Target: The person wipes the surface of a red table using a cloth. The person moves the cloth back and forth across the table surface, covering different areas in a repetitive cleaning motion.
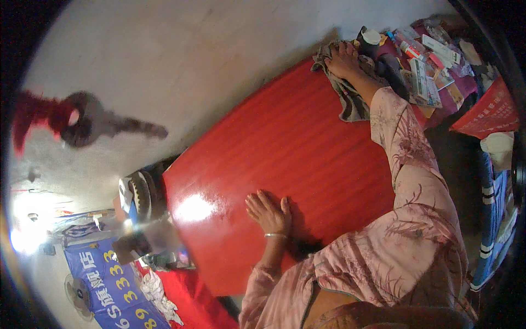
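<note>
A red tabletop with a faint striped sheen (263, 144) lies before me, tilted in the view. My right hand (344, 61) presses on a crumpled grey-brown cloth (349, 100) at the table's upper right end, beside a pile of small goods; part of the cloth hangs down over the red surface. My left hand (269, 214), with a bangle at the wrist, rests on the red surface near its lower middle, fingers spread, holding nothing. Both arms wear pink flowered sleeves.
A bare wall (164, 61) runs along the table's far edge. Boxes and packets (419, 78) and a white-lidded container (371, 37) crowd the right end. At lower left are a blue printed banner (96, 279), a fan (78, 294) and red fabric (193, 300).
</note>
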{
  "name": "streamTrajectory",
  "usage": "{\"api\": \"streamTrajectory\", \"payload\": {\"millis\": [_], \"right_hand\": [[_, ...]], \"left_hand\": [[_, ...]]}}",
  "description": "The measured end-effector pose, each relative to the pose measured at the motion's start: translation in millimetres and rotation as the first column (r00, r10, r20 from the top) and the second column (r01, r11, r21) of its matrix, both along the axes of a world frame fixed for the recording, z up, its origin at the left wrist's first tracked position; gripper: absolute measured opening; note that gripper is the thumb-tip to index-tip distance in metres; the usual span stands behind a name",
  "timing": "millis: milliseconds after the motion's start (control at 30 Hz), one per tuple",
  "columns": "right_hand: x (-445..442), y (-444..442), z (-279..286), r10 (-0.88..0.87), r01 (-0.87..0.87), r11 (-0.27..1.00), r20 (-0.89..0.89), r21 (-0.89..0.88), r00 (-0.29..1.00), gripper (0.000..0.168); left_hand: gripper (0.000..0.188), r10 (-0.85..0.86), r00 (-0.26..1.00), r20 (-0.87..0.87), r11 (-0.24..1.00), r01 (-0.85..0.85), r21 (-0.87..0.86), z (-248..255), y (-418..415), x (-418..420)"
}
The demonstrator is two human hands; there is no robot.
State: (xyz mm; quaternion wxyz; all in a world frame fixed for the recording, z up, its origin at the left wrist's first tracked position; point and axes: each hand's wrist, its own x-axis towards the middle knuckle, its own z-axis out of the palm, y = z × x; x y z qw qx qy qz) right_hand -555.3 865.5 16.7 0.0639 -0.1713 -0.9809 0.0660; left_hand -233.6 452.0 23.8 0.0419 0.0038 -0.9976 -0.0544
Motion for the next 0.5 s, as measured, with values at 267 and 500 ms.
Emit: {"api": "streamTrajectory", "payload": {"millis": [267, 500], "right_hand": [[80, -159, 5, 0.61, -0.615, 0.788, -0.083, -0.044, 0.788, 0.061], [266, -222, 28, 0.82, -0.837, 0.531, -0.167, -0.135, 0.547, 0.065]], "left_hand": [[0.083, 0.03, 0.999, 0.032, 0.999, -0.031, 0.021, 8, 9, -5], [0.074, 0.089, 0.996, 0.031, 0.996, -0.09, 0.013, -3, -3, -3]]}}
